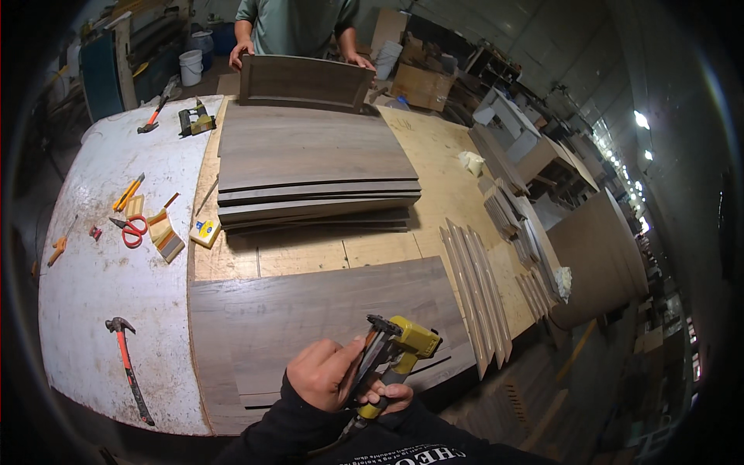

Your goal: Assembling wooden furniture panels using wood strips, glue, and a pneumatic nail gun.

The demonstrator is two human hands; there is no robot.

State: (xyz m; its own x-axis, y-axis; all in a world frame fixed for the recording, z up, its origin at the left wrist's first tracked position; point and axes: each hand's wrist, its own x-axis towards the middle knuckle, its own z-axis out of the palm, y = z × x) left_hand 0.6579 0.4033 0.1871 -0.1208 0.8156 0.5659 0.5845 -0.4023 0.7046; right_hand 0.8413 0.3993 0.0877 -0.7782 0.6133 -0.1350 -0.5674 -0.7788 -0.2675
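Both my hands are at a yellow and black nail gun [416,339], held close in front of me over a grey-brown wood-grain board [310,310]. My right hand [394,394] is wrapped round the lower part of its handle. At the long dark magazine, my left hand [322,376] is closed with fingers pressed along its side. Whether a small strip of fasteners is between those fingers, I cannot make out. The tool is tilted, its black nose up and to the left. A narrow loose piece lies along the board's near side, partly behind my hands.
Across the table, another person holds a dark framed panel [306,83] upright behind a stack of wood-grain boards [318,147]. On the white left surface lie a hammer [125,364], red scissors [133,231], a utility knife [129,192] and a second nailer [197,118]. Thin strips [477,298] lie right.
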